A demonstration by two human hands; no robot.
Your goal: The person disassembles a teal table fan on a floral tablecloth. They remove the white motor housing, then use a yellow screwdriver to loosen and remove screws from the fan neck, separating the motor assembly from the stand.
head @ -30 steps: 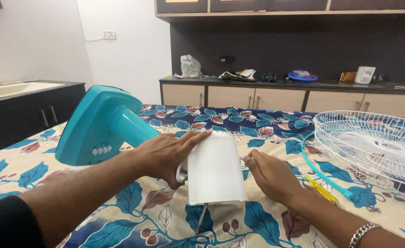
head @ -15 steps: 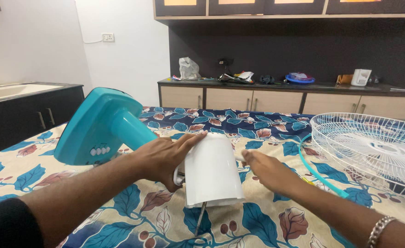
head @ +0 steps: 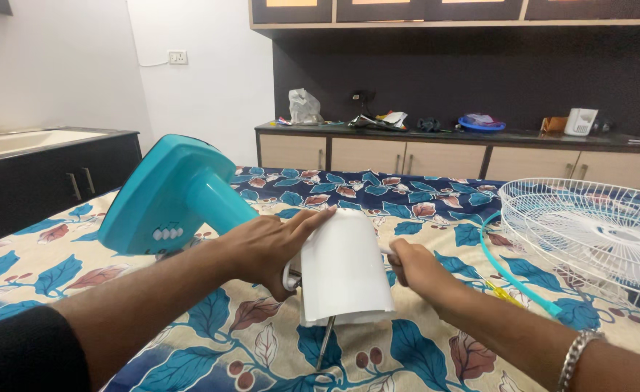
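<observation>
where fingers [head: 400, 255] meet motor housing [head: 345, 265], contact hides.

A crumpled clear plastic bag [head: 304, 106] stands on the far counter [head: 436, 133] (left end); a small white box [head: 580, 121] sits towards its right end.

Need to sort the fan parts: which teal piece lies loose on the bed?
The thin teal ring beside the white grille; the teal base is tilted up.
</observation>
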